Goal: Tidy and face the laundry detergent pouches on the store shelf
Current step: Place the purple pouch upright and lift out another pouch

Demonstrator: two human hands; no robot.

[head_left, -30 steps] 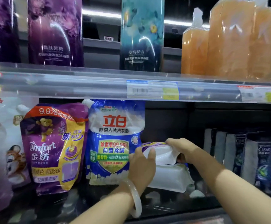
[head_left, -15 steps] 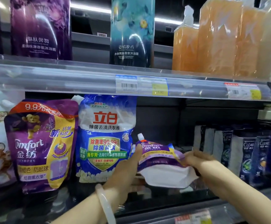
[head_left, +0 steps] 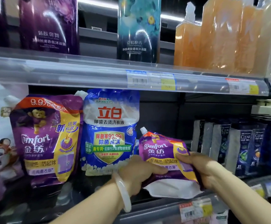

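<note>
We've flipped the floppy purple Comfort pouch [head_left: 162,151] label-out now. Our left hand [head_left: 141,168] and right hand [head_left: 199,167] both grip its lower edge, so it just needs standing up.

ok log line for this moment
left hand: grips purple pouch | right hand: grips same pouch | pouch: tilted, label out, beside blue pouch

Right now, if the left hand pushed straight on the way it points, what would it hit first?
The small purple Comfort pouch that the left hand grips; behind it the way looks dark and open, though depth is unclear.
</note>
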